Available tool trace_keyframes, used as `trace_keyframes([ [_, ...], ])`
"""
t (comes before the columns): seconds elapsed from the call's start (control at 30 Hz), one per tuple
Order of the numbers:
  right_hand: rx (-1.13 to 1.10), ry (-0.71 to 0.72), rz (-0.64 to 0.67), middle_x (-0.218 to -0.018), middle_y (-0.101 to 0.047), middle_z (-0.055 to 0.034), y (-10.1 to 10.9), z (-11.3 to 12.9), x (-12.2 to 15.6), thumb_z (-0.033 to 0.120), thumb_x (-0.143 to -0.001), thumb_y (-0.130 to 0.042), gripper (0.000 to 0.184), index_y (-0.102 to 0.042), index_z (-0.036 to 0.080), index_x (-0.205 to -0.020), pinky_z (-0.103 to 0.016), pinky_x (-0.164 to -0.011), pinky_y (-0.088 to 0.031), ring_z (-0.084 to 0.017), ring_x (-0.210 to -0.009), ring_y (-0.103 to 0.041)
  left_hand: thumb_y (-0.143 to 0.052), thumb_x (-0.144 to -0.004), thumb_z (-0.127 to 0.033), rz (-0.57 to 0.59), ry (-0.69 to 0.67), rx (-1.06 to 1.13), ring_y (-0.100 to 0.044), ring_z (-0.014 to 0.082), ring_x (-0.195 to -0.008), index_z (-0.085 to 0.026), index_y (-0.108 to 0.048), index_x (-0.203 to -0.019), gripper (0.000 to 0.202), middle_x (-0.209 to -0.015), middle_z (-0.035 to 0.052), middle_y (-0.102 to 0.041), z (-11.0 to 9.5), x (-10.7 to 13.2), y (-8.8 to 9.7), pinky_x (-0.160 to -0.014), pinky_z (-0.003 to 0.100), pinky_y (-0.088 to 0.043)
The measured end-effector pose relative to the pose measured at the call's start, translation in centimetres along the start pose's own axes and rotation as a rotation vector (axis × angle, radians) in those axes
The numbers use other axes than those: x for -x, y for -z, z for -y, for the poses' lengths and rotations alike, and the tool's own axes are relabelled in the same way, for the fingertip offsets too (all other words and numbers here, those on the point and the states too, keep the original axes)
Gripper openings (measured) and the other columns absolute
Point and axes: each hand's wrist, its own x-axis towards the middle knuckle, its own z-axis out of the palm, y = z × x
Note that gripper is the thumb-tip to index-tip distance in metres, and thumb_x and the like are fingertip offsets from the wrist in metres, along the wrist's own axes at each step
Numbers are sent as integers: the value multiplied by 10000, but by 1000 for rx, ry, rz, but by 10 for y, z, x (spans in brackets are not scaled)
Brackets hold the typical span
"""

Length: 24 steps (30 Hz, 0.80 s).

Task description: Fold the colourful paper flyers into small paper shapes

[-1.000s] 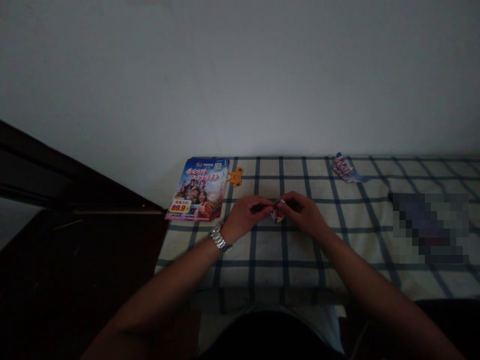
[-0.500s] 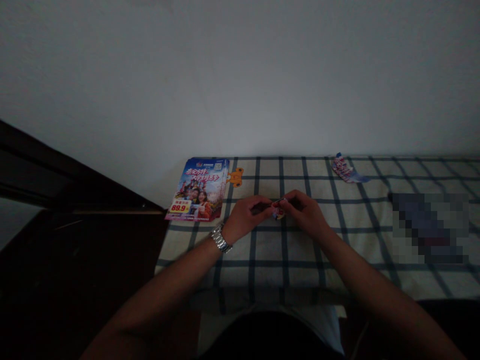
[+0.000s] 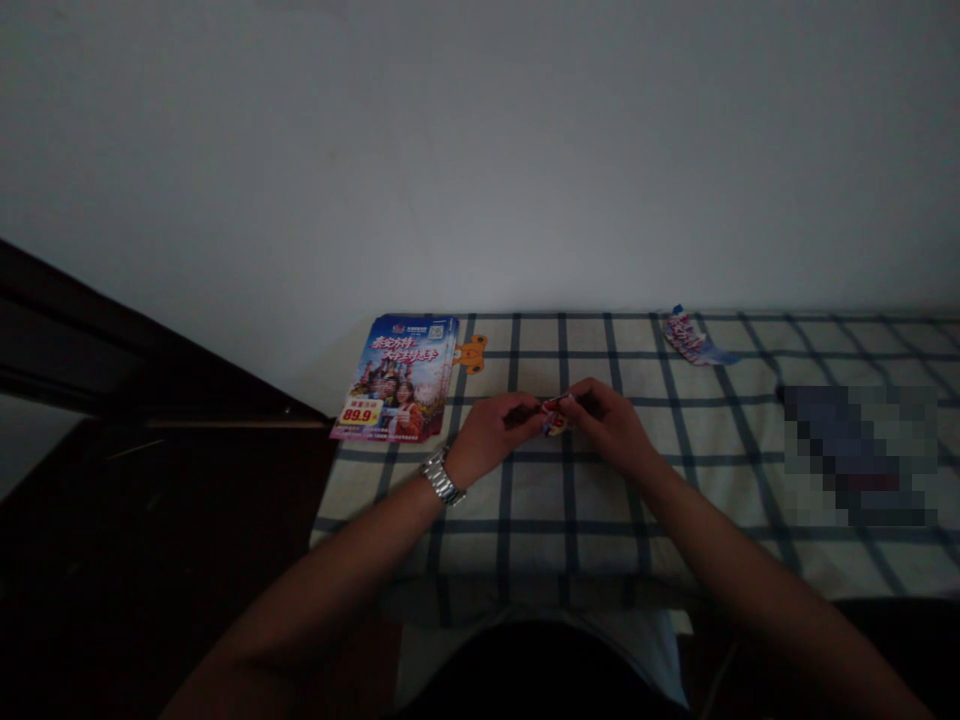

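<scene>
1. Pinching a small printed paper piece between them, the left hand and the right hand meet fingertip to fingertip; both are closed on it, the left from its left side and the right from its right.
2. The paper piece sits just above the checked cloth of the worktop, about midway between the near and far edges and left of the middle. The light is too dim to tell its folds.
3. A metal wristwatch is on the left wrist.
4. A stack of flyers lies at the far left corner of the worktop, with a small orange cut-out just beside its right edge.
5. Another printed paper strip lies at the far edge, to the right, well apart from the hands.
6. A plain wall rises behind the far edge.
</scene>
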Motion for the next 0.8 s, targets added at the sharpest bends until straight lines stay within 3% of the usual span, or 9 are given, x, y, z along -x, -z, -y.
trace_keyframes([
  [0.37, -2, 2, 20, -823, -717, -29, 3, 3, -1, 525, -897, -692, 305, -672, 221, -905, -316, -704, -547, -191, -771, -677, -651, -934, -447, -14, -28, -64, -662, 143, -723, -202, -736, -965, 261, -852, 7, -752, -1, -2, 3, -658, 254, -468],
  [0.8, 24, 38, -35, -790, -699, -20, 5, 1, -2, 532, -907, -682, 306, -662, 229, -875, -318, -691, -540, -188, -746, -655, -693, -899, -515, -24, -69, -58, -681, 163, -798, -203, -693, -1063, 352, -957, 37, -745, 2, 1, 0, -716, 276, -536],
])
